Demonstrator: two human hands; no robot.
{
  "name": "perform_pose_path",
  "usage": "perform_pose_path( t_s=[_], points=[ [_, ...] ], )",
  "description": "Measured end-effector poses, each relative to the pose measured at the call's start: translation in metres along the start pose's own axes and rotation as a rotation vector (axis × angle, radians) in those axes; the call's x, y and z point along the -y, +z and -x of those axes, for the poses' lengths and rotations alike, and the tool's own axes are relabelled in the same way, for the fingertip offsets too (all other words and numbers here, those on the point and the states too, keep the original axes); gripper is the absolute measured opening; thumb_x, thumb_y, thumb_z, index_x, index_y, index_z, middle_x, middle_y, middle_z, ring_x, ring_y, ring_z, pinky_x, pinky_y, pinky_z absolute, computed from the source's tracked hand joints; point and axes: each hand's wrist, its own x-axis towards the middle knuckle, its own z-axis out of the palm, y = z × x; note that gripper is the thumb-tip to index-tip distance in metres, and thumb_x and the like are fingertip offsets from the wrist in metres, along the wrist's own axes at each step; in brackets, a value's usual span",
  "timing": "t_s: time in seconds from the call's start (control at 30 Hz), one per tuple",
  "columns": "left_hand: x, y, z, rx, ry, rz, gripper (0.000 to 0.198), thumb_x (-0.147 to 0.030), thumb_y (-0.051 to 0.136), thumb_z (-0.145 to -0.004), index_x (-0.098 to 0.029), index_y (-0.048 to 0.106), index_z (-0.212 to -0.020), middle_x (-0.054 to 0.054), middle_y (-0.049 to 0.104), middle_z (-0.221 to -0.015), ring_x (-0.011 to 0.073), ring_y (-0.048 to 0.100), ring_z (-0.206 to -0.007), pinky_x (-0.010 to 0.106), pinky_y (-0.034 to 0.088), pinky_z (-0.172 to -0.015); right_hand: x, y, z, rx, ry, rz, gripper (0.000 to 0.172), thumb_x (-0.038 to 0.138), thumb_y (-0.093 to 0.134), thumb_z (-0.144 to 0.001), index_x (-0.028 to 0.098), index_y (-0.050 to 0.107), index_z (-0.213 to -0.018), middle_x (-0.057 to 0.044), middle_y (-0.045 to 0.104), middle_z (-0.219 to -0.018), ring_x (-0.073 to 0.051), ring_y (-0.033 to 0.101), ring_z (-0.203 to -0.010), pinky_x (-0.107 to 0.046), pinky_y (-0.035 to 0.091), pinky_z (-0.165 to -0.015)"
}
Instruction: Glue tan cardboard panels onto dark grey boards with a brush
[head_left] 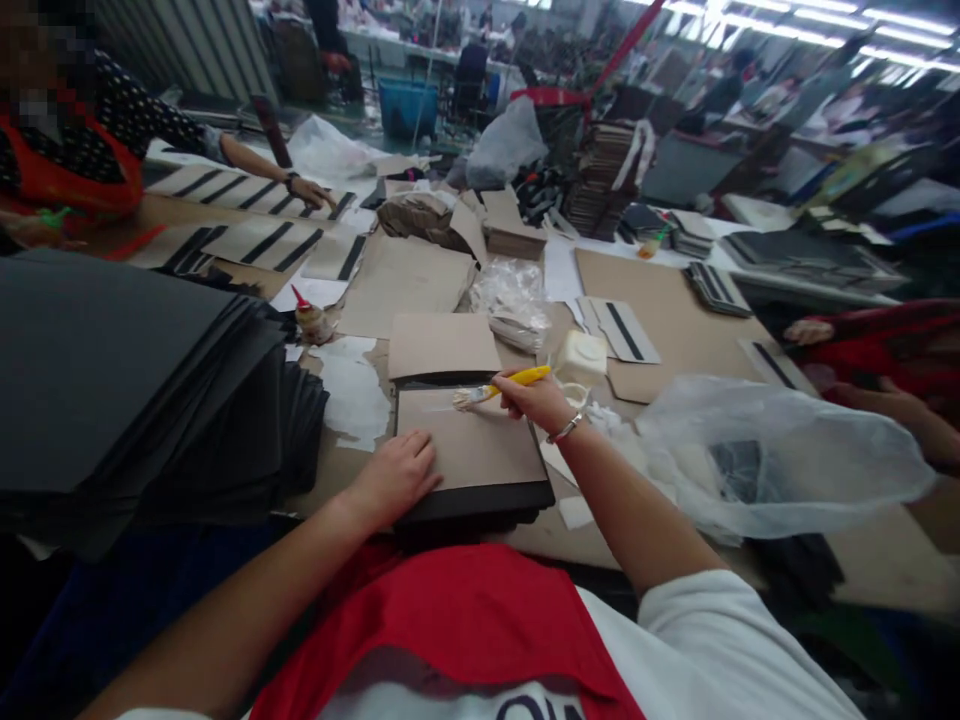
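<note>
My right hand point(534, 398) is closed round the yellow handle of a glue brush point(517, 380). Its pale bristles touch the upper part of a beige cardboard panel point(480, 450), where a thin whitish streak shows. Fingers outstretched, my left hand point(401, 475) lies flat on the panel's left side. Beneath the panel is a stack of black sheets point(480, 502), its front edge showing. Another beige board point(444, 345) lies just behind the panel. A white plastic container point(581, 355) stands beyond my right wrist.
A tall pile of black sheets point(135, 370) fills the left side. A small red-tipped glue bottle point(310, 318) stands near it. Clear plastic bags point(780, 450) lie to the right. Co-workers' hands point(311, 192) are at the far left and right.
</note>
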Motion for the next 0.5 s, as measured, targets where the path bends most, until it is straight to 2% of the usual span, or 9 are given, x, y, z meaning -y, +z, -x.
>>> perform_pose_path(
  t_s=[0.13,0.23,0.33,0.43,0.5],
  points=[
    [-0.001,0.0,0.0,0.008,0.012,0.011,0.031,-0.033,0.051,-0.086,-0.01,0.061,-0.105,0.018,0.057,-0.12,0.0272,0.054,-0.111,0.038,0.044,-0.096,-0.011,-0.056,0.022,-0.197,0.007,0.029,0.019,0.03,0.065,-0.073,0.014,0.058,-0.077,0.006,0.052,-0.043,-0.005,0.044,-0.031,-0.014,0.036,-0.031],
    [-0.002,-0.001,0.0,0.02,0.01,0.036,0.032,-0.036,0.049,-0.086,-0.012,0.062,-0.103,0.017,0.058,-0.118,0.0276,0.054,-0.111,0.039,0.044,-0.095,-0.013,-0.084,0.048,-0.283,-0.065,0.004,0.025,0.036,0.064,-0.074,0.013,0.059,-0.082,0.006,0.054,-0.046,-0.005,0.046,-0.034,-0.015,0.038,-0.034],
    [-0.001,-0.001,-0.001,0.035,0.005,0.05,0.036,-0.04,0.044,-0.087,-0.013,0.061,-0.103,0.016,0.057,-0.12,0.0285,0.054,-0.111,0.041,0.044,-0.094,-0.026,-0.103,0.078,-0.334,-0.185,-0.011,0.038,0.047,0.056,-0.08,0.014,0.058,-0.1,0.003,0.062,-0.06,-0.005,0.052,-0.04,-0.016,0.043,-0.04],
    [-0.001,0.0,-0.002,0.064,-0.003,0.07,0.038,-0.041,0.04,-0.087,-0.014,0.06,-0.104,0.015,0.057,-0.12,0.0284,0.053,-0.113,0.043,0.043,-0.096,-0.071,-0.109,0.104,-0.336,-0.199,0.132,0.042,0.047,0.04,-0.089,0.02,0.048,-0.121,0.0,0.066,-0.076,-0.008,0.06,-0.053,-0.019,0.047,-0.051],
    [-0.003,-0.002,-0.002,0.087,-0.022,0.087,0.038,-0.042,0.038,-0.087,-0.015,0.06,-0.104,0.014,0.057,-0.12,0.0284,0.053,-0.113,0.043,0.042,-0.096,-0.118,-0.104,0.11,-0.336,-0.152,0.375,0.035,0.04,0.036,-0.092,0.021,0.049,-0.119,-0.002,0.067,-0.08,-0.011,0.062,-0.063,-0.021,0.048,-0.059]
  ],
)
